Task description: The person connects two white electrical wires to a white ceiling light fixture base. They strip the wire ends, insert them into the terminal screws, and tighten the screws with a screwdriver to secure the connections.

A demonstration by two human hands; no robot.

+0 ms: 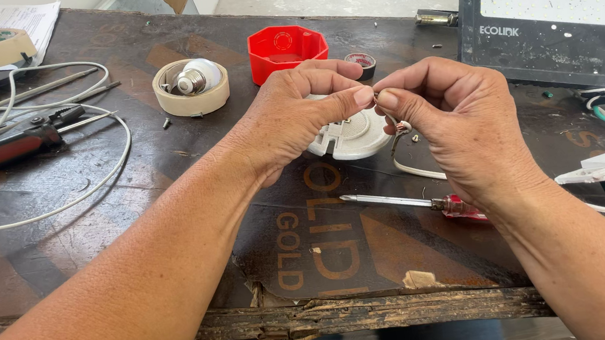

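Left hand (296, 114) curled, thumb and forefinger pressed together on the bare end of a thin wire (401, 153); right hand (457, 126) likewise pinching the same wire end, just beside the left thumb tip. Wire end held above the desk (173, 230), directly over the white lamp holder (350, 136), which lies under the left hand's fingers; the rest of the wire loops down below the right hand. For clean work on the strands, as judged from this grip: keep both pinches close together, hold one hand steady as an anchor, roll the strands between thumb and forefinger in one direction only, leave no stray strand sticking out, and keep the insulated part unbent near the holder. Screwdriver (405, 201) lying below the right hand, tip pointing toward the left forearm, within easy reach. Containers: red box (287, 49) just beyond the left hand, open side up, apparently empty apart from its moulded round boss; tape ring (192, 99) to the far left of the left hand, serving as a cradle for a bulb (199, 75) resting inside it, screw base toward the left. Small dark tape roll (362, 63) beyond the gap between both hands, nothing visible in its core.
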